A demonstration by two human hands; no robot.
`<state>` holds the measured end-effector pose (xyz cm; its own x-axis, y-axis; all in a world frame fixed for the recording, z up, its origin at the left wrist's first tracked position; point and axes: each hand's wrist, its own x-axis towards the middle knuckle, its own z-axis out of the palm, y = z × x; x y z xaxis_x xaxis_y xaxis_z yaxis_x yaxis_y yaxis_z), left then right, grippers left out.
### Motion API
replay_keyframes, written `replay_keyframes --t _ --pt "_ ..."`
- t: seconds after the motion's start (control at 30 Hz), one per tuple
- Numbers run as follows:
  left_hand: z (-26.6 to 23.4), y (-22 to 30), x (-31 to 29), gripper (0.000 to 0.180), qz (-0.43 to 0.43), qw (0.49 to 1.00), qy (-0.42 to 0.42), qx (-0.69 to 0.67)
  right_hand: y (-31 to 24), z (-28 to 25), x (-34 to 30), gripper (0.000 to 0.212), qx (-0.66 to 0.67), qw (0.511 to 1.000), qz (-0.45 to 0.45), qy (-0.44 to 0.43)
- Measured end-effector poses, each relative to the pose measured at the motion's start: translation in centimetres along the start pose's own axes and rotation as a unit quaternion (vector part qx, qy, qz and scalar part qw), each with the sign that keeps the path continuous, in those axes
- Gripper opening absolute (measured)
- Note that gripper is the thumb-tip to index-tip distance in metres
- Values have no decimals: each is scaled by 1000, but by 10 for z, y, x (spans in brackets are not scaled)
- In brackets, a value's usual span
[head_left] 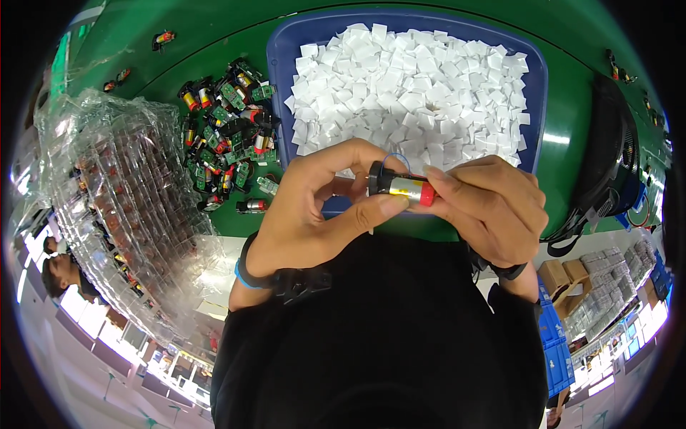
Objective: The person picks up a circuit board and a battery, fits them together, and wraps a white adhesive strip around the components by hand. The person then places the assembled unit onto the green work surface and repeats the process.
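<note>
Both hands hold a small cylindrical battery (406, 189) in front of my chest, lying roughly level. It has a silver and yellow wrap, a red end on the right and a black cap on the left, with a thin blue wire arching over it. My left hand (304, 207) grips the black-capped end, its thumb along the lower side. My right hand (496, 204) pinches the red end between thumb and fingers. Just beyond the hands is a blue tray (541, 93), heaped with small white square pieces (407, 86).
Left of the tray lies a pile of similar batteries with green circuit boards (232, 129). Nearer left stands a stack of clear plastic blister trays (128, 193). A black mesh-sided item (607, 150) sits at the right on the green table (564, 136). Several loose batteries lie at the far edges.
</note>
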<state>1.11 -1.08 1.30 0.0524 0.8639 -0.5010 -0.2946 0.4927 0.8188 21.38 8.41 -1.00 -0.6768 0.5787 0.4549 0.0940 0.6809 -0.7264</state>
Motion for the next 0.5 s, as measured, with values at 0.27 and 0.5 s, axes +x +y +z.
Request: replay_keyframes --t 0.27,0.5 --pt "0 -9 3 28 -19 990 2 142 5 -17 19 37 26 993 40 -106" --pt "4 -1 3 25 46 971 8 233 2 -16 30 27 44 986 70 -145"
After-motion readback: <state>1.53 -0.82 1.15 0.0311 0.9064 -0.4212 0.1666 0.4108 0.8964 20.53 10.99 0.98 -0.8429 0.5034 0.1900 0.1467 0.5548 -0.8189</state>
